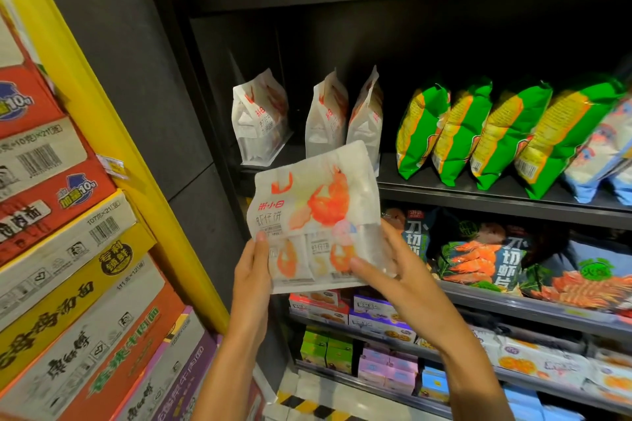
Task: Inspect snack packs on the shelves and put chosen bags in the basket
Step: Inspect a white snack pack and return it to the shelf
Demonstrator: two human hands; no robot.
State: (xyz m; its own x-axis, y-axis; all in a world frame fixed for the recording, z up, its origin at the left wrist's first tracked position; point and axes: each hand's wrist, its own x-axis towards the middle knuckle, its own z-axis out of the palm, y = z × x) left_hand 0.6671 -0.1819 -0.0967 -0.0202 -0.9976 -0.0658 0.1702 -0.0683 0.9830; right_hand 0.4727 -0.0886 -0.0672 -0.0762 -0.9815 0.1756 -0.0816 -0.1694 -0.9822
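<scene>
A white snack bag with an orange shrimp picture (316, 212) is held up in front of the dark shelves, its front facing me. My left hand (252, 270) grips its lower left edge, thumb on the front. My right hand (398, 270) holds the lower right corner, thumb across the front and fingers behind. Three matching white bags (260, 116) stand upright on the shelf just behind it. No basket is in view.
Green and yellow snack bags (478, 133) lean in a row on the same shelf (496, 196), pale blue bags at far right. Yellow bags sit above, shrimp chip packs (478, 256) and small boxes below. Stacked noodle cartons (68, 249) and a yellow post (113, 120) fill the left.
</scene>
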